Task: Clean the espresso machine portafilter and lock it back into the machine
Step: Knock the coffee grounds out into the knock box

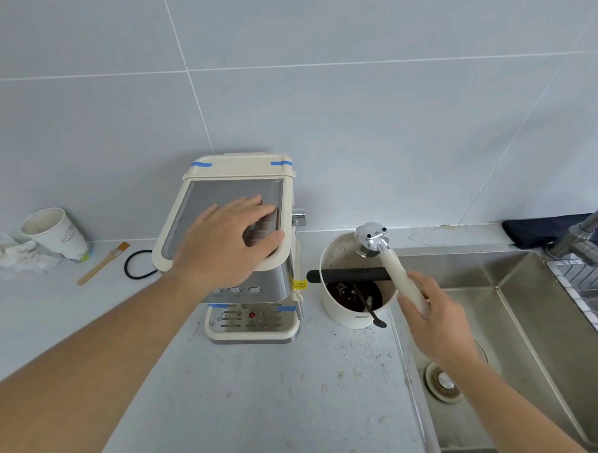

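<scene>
Pale grey tiled wall (319, 88) is rising behind the speckled grey countertop (264, 399), with the stainless steel sink (521, 319) sitting to my right. I am laying my left hand (223, 243) flat, fingers spread and relaxed, on top of the cream and steel espresso machine (237, 249). I am wrapping my right hand (431, 316) around the cream handle of the chrome portafilter (377, 243), holding its head upside down over the white round knock box (355, 292) half full of dark grounds.
</scene>
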Tool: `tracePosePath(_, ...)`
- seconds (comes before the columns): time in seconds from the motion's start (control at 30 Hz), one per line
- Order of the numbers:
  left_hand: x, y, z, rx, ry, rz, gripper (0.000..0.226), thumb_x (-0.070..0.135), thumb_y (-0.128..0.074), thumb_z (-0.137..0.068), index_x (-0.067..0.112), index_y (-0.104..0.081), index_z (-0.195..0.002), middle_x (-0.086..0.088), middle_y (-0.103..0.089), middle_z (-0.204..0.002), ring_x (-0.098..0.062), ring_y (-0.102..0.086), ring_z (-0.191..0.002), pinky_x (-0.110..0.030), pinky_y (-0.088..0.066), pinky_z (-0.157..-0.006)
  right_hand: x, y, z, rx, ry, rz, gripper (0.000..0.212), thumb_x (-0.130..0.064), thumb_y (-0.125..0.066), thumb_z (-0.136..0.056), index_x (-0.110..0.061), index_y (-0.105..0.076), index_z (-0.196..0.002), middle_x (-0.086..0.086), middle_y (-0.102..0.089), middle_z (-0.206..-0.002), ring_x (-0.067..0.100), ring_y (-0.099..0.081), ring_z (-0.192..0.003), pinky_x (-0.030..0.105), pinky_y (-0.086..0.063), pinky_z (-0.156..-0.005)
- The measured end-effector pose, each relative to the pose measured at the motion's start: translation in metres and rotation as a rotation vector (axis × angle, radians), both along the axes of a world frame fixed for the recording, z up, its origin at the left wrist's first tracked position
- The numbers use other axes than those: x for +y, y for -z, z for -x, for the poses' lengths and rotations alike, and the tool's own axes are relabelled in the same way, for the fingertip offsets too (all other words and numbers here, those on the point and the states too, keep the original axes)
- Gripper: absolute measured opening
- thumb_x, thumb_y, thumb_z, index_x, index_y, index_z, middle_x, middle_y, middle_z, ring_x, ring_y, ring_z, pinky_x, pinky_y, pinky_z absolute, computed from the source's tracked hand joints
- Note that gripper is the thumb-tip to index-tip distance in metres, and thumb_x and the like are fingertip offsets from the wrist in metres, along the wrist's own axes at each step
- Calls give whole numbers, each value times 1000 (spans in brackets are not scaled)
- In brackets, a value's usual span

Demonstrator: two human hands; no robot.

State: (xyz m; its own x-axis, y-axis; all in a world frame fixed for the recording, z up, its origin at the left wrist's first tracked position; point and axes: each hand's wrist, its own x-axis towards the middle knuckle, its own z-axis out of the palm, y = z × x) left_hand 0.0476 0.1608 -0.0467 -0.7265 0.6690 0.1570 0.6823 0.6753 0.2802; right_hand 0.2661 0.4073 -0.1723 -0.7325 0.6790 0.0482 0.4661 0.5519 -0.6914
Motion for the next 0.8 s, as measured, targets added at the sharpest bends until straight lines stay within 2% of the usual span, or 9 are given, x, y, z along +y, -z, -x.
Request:
tracePosePath(0.13, 0, 0, 0, 0, 0, -1, 56, 64, -40, -90, 38, -43, -141, 11, -37, -155, -11, -31, -143, -45, -18, -120, -1, 6, 1, -107, -16, -37, 39, -29, -60, -93, -30, -52, -132, -5, -60, -83, 14, -58, -64, 29, -43, -51)
tracePosePath(0.2, 0, 0, 0, 1, 2, -1, 56, 64, -40, -90, 39, -43, -140, 11, -37, -155, -11, -31, -143, -45, -18, -119, -1, 5, 4, -126, -22, -48, 39, -28, -61, -93, -29, -53, -131, -5, -60, -81, 16, -57, -64, 30, -44, -52)
tracePosePath(0.3, 0, 0, -1, 1, 2, -4, 55, 64, -40, -91, 39, -44, -140, 11, -37, -155, -10, -31, -143, -45, -18, -120, 0, 2, 7, -118, -23, -46, 38, -27, -63, -92, -29, -55, -129, -5, -60, -81, 17, -58, -64, 31, -48, -54)
tracePosePath(0.43, 0, 0, -1, 0, -2, -12, 55, 63, -40, -90, 39, -44, -140, 12, -37, -155, -10, -31, -143, -44, -18, -120, -1, 1, 6, -118, -27, -55, 38, -27, -62, -92, -27, -55, -130, -9, -57, -75, 11, -55, -61, 25, -38, -48)
tracePosePath(0.73, 0, 0, -1, -4, -1, -10, 55, 63, -41, -91, 39, -44, -140, 12, -37, -155, -9, -31, -143, -43, -17, -120, -3, -1, 0, -10, -21, 1, 39, -28, -61, -94, -30, -52, -131, -11, -62, -87, 11, -60, -64, 24, -41, -51)
tracePosePath(0.8, 0, 0, -1, -2, 2, -14, 55, 62, -42, -91, 39, -44, -140, 12, -38, -154, -10, -31, -143, -43, -17, -120, -4, 1, -1, -34, -22, 26, 40, -28, -60, -94, -29, -51, -133, -8, -63, -86, 13, -59, -63, 24, -41, -51)
